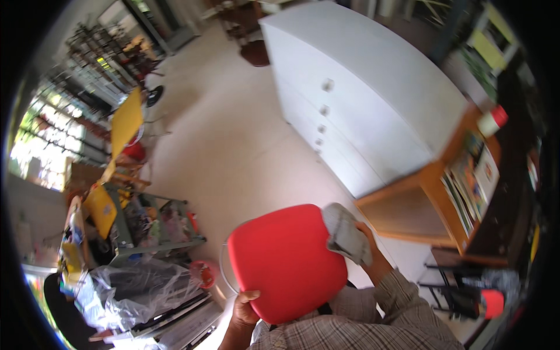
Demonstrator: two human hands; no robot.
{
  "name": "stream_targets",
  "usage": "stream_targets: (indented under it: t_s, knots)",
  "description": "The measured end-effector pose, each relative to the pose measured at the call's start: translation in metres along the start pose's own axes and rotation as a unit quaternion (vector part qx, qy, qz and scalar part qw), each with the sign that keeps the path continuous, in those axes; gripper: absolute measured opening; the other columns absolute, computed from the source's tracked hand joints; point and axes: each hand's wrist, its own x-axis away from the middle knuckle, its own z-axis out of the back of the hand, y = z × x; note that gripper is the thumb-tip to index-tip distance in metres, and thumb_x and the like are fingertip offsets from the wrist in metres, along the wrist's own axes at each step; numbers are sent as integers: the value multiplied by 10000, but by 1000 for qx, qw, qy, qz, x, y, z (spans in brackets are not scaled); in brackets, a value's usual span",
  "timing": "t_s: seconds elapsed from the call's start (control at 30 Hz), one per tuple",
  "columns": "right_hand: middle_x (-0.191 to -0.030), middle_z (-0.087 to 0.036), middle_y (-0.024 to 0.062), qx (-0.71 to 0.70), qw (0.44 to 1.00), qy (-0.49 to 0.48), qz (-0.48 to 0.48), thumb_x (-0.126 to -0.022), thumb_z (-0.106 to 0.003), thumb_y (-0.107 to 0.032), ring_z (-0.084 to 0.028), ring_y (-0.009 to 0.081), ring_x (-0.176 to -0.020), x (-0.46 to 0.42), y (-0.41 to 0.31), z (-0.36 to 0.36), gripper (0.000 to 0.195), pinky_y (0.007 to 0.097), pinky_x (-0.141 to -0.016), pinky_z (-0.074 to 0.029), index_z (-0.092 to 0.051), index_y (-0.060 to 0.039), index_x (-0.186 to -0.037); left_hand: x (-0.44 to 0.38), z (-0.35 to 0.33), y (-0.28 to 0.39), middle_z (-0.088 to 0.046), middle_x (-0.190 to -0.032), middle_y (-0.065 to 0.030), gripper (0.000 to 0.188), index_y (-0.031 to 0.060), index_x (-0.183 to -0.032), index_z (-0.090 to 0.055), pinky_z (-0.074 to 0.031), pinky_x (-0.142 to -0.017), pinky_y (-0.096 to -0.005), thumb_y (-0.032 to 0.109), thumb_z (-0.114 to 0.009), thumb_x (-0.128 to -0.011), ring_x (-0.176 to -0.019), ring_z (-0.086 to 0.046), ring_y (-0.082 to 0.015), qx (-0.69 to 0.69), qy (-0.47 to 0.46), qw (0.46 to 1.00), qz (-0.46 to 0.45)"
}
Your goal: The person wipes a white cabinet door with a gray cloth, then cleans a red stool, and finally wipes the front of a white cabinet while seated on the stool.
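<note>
A red padded seat or backrest [288, 262] with a rounded outline is held in front of my body, its smooth face towards the camera. My left hand [247, 306] grips its lower left edge, with the thumb over the face. At the upper right edge, my right hand [367, 245] holds a folded grey cloth [345, 234] against the seat's side. A thin curved metal tube [223, 267] shows along the seat's left side. The rest of what carries the seat is hidden beneath it.
A white chest of drawers [350, 100] stands ahead to the right, beside a wooden bookcase [433, 205] with books. To the left are a green metal rack [153, 249], clear plastic sheeting [131, 288] and a red basket [204, 273]. A folded black frame [455, 288] lies right.
</note>
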Motion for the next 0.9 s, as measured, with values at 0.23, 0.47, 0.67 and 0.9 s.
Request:
stream_targets:
  t_s: [0.23,0.47,0.67,0.9]
  knots:
    - [-1189,-694,136,64,996,39,38,-999,-528,-344,-684,241,-1077,-69,-22,-140,450,359,-944,-566,-616,-10,-1289,-63,-6,106,-586,-1380,-166,770,-1,-1455,-459,-483,-1095,-499,152,-766,-766,-1266,-584,-333,-18,-2,1000,-7]
    - [-1228,-678,126,64,986,95,123,-982,-536,-369,-672,264,-1101,-119,-3,-231,519,367,-951,-562,-569,-7,-1353,-152,16,211,-581,-1385,-196,749,-26,-1466,-445,-499,-1080,-479,234,-792,-856,-1253,-599,-318,-72,-26,997,-10]
    - [-1297,-636,135,45,962,146,224,-973,-509,-422,-632,284,-1165,-128,9,-255,588,396,-989,-544,-528,-27,-1408,-212,-55,315,-568,-1414,-171,647,-25,-1480,-434,-497,-1079,-425,185,-722,-941,-1283,-579,-272,-163,-128,978,37]
    - [-1419,-550,112,-86,952,123,267,-909,-597,-383,-536,340,-1257,-175,21,-232,687,560,-1112,-390,-428,-93,-1509,-292,-123,361,-607,-1353,-151,627,-12,-1463,-468,-506,-1043,-392,211,-739,-942,-1232,-600,-232,-310,-199,928,57]
